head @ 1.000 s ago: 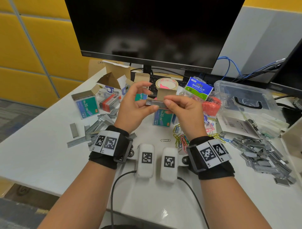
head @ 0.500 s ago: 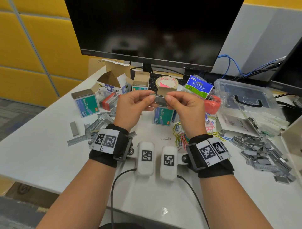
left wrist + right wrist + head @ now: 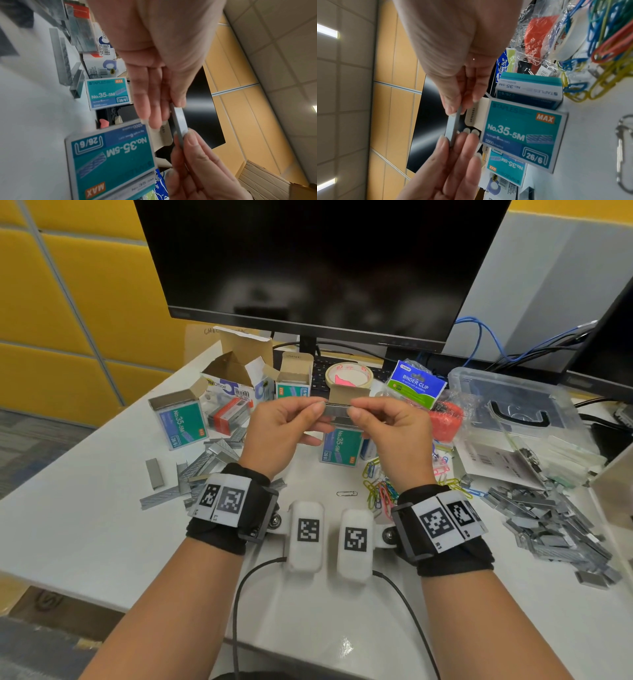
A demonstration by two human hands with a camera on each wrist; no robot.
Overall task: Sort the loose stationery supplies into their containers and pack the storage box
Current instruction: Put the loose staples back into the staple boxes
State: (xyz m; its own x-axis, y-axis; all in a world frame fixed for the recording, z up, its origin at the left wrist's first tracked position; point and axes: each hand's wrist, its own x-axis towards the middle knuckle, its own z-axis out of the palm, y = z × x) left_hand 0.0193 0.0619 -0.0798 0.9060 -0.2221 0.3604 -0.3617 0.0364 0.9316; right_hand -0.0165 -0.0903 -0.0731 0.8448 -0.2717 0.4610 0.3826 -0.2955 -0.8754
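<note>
A short grey staple strip (image 3: 337, 409) hangs level in the air, pinched at its two ends. My left hand (image 3: 320, 408) pinches the left end and my right hand (image 3: 352, 411) the right end. In the left wrist view the staple strip (image 3: 179, 121) runs from my left hand (image 3: 171, 106) down to the right thumb. In the right wrist view the staple strip (image 3: 453, 128) is seen edge on. Right under the hands stands a teal No.35-5M staple box (image 3: 340, 446) with its flap (image 3: 347, 395) open.
Loose staple strips lie in a left pile (image 3: 205, 463) and a bigger right pile (image 3: 548, 518). Coloured paper clips (image 3: 380, 487), a binder clip bag (image 3: 416, 383), a tape roll (image 3: 347, 374), more staple boxes (image 3: 180, 419) and the clear storage box (image 3: 513, 402) crowd the desk before the monitor (image 3: 315, 261).
The left fingers, arched above the strip a second ago, have come down and pinch its left end. Both hands stay above the open teal box.
</note>
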